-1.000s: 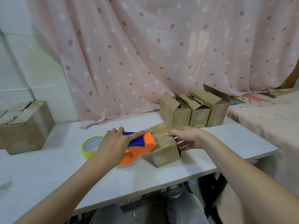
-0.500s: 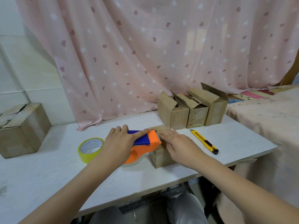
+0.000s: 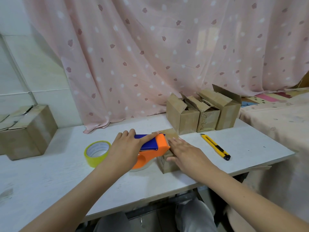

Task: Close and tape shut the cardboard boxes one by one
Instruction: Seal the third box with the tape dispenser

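Head view, the only one there is, looks down on a white worktop with a small brown cardboard box lying near the middle of it, a little toward the front edge. The left hand is curled round the blue handle of an orange-and-blue tape dispenser, whose cutting end rests on the top of the box. The right hand lies flat on the box with fingers straight, pressing the lid down just beside the dispenser's blade.

From where things lie, the box looks light and thin-walled, the sort that would slide on the smooth worktop or dent if squeezed at the sides. Holding it from above with a flat palm seems the right hold: it pins the box and keeps the flaps shut while the tape is drawn across. I cannot tell whether tape is already stuck down under the hands.

Toward the back edge, three more brown cardboard boxes stand in a row touching one another, flaps up, not yet closed. A yellow utility knife lies on the right part of the worktop, well apart from the box. A yellow roll of clear tape sits left of the dispenser. At the far left stands a larger brown carton. A pink patterned curtain hangs behind.
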Demonstrator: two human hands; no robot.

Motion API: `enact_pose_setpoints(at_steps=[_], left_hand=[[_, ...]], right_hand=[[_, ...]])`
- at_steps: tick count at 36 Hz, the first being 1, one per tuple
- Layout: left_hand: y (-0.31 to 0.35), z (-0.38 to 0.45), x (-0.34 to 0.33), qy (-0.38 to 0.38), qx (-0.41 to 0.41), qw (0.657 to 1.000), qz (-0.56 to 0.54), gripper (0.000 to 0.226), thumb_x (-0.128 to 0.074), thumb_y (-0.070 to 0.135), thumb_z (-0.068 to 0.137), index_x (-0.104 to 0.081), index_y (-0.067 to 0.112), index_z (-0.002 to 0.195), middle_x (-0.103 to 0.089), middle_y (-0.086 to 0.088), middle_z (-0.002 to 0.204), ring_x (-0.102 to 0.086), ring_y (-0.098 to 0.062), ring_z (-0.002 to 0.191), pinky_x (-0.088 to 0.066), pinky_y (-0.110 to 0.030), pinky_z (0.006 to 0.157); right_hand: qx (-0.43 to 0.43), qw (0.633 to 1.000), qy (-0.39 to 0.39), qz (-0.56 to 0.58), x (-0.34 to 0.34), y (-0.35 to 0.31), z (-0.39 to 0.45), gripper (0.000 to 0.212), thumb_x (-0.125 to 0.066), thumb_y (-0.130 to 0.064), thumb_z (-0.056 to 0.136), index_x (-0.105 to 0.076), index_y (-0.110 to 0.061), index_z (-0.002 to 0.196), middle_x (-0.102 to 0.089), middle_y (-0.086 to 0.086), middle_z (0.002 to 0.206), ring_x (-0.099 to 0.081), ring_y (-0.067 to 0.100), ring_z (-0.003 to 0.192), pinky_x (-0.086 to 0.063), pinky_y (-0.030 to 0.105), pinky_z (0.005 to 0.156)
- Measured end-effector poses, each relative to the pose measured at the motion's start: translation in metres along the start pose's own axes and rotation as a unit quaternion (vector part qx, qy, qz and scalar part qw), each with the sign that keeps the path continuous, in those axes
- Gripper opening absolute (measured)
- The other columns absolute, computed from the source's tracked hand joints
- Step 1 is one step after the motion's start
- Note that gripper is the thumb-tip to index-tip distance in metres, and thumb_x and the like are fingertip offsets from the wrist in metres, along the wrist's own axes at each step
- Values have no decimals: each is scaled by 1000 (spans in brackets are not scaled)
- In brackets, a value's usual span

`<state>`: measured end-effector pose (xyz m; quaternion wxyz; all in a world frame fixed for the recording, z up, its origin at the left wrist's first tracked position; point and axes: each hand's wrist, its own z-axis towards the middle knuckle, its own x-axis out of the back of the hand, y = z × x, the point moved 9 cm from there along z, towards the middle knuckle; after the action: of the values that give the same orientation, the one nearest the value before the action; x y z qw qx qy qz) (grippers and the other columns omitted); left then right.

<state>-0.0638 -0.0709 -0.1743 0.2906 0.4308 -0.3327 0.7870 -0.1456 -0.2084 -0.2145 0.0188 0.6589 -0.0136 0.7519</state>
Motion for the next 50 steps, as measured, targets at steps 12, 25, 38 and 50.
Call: enact_pose_setpoints(at_steps=[12,25,38,50], left_hand=[[-7,-3,-2,-10,6,1000,-29,110,-86,18,58,-30,46,149,-42,1,75,-34,-16,61,-29,-27,57],[-45,-38,2,-58,44,997,-28,92,-60,25,90,4,58,149,-38,1,96,-36,-18,83,-32,-30,75],[-38,-35,-10,-8,9,999,31,106,-83,17,52,-42,45,146,-32,-1,75,-25,-19,65,-28,-33,59],[-34,-33,-16,-53,15,998,37,105,-81,19,60,-32,49,148,-42,-4,80,-27,-20,69,-28,-35,64]], right_hand=[[-17,998,26,-61,-13,4,1,83,-1,-53,104,-75,-17,116,-73,0,117,-70,13,107,-55,24,83],[-20,998,24,-53,0,-4,-2,92,7,-57,101,-67,-10,129,-64,5,134,-61,17,124,-50,27,96],[-142,985,45,82,48,-17,26,40,-38,-29,102,-39,-13,65,-41,3,66,-45,23,66,-33,30,57],[-234,953,-187,45,12,-5,67,72,-62,-54,91,-41,-2,137,-51,9,111,-53,25,92,-43,31,74]])
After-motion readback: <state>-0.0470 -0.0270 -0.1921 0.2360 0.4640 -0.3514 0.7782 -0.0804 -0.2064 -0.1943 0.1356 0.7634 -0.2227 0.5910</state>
